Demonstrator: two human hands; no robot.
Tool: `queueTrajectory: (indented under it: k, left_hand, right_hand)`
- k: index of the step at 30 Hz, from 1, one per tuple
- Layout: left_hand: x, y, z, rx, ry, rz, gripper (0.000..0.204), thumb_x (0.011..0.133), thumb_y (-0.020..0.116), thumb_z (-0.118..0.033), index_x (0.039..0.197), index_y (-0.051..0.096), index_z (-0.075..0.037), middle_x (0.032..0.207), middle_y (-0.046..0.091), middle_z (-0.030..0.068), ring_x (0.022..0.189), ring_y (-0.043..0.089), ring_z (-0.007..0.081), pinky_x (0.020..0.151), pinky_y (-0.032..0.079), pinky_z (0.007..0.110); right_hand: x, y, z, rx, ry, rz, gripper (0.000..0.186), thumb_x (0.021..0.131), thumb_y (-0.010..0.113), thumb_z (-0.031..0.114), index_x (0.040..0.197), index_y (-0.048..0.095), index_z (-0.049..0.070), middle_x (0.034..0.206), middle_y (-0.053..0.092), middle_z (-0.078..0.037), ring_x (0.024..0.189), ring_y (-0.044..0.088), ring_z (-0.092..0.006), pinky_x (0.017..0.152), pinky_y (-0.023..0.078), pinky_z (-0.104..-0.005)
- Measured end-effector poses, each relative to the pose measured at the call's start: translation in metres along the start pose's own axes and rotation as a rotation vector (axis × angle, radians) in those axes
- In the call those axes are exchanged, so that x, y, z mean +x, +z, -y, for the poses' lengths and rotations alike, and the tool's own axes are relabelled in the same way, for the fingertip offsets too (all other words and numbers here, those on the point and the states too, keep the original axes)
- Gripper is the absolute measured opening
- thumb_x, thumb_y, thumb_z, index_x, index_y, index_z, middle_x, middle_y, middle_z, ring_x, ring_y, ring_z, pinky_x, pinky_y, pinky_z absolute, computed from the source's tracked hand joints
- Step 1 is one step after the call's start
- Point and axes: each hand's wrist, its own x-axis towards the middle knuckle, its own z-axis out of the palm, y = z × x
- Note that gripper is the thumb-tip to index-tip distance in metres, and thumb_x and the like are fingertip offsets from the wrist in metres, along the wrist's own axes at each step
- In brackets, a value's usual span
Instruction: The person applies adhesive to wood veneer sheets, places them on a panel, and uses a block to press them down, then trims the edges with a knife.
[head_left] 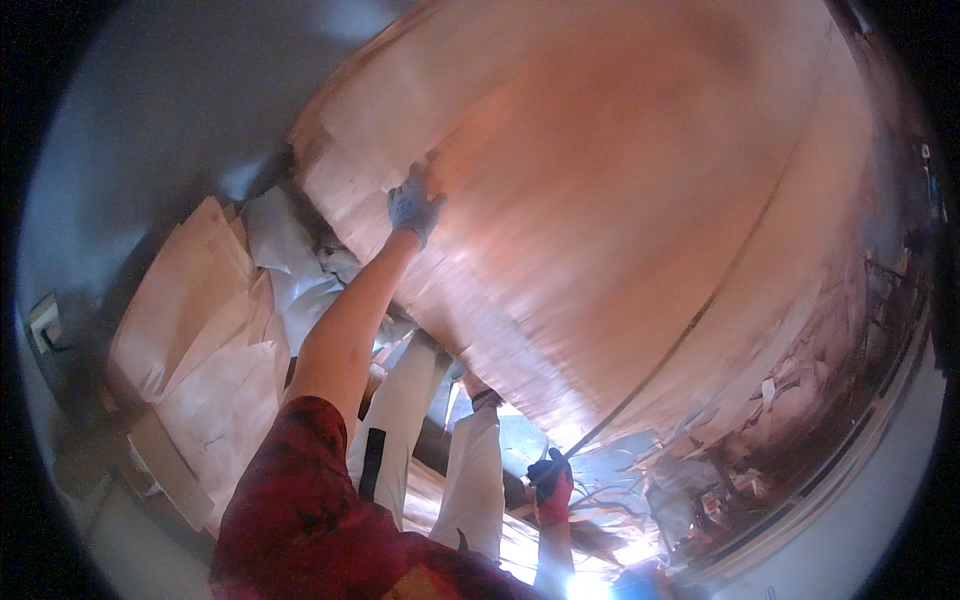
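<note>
the left hand [414,205], gloved in pale blue, grips the upper edge of a big thin wood veneer sheet [620,200]; the right hand [551,485], in a red-and-black glove, clasps its lower edge; more pale sheets [200,330] lie stacked at left, beside a grey wall [130,120].

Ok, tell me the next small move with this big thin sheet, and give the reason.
Probably raise the right hand to level the sheet. The left hand, in a pale glove, presses high on the wide veneer-like sheet, while the right, in a dark and red glove, grips its lower edge far below, so the sheet hangs slanted and blurred.
</note>
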Motion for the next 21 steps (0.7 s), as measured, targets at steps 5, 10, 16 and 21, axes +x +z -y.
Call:
queueTrajectory:
  k: [5,10,16,21]
  left_hand:
    - [0.005,-0.024,-0.005,-0.118,-0.026,0.128,0.041,0.079,0.067,-0.038,0.105,0.067,-0.006,0.098,0.070,0.0209,0.091,0.067,0.0369,0.079,0.051,0.047]
    - [-0.025,-0.081,-0.073,-0.346,0.039,0.515,0.046,0.077,0.075,-0.037,0.106,0.072,-0.001,0.090,0.075,0.0102,0.084,0.069,0.0233,0.071,0.052,0.041]
    - [-0.120,-0.127,-0.170,-0.771,0.510,0.473,0.054,0.085,0.076,-0.021,0.129,0.058,0.005,0.148,0.047,0.0187,0.134,0.047,0.0206,0.107,0.041,0.033]
    - [-0.230,-0.140,-0.280,-0.679,0.784,0.452,0.032,0.086,0.075,-0.022,0.095,0.061,0.005,0.154,0.034,0.0278,0.144,0.035,0.0340,0.112,0.037,0.035]
  right_hand:
    - [-0.014,-0.007,0.010,-0.060,-0.122,-0.157,0.042,0.104,0.050,0.038,0.109,0.063,-0.002,0.057,0.044,0.004,0.045,0.039,-0.0064,0.043,0.032,-0.0249]
    - [-0.027,-0.008,0.012,-0.099,-0.294,-0.387,0.049,0.106,0.042,0.041,0.093,0.067,0.001,0.055,0.044,0.004,0.044,0.037,-0.0064,0.043,0.027,-0.0237]
    - [0.006,-0.003,-0.015,-0.019,-0.263,-0.252,0.053,0.104,0.043,0.047,0.093,0.066,0.000,0.057,0.042,0.006,0.044,0.037,-0.0057,0.041,0.027,-0.0237]
    - [0.071,-0.010,-0.068,-0.110,-0.268,-0.256,0.045,0.105,0.043,0.037,0.092,0.070,0.003,0.060,0.051,0.001,0.050,0.045,-0.0083,0.047,0.035,-0.0272]
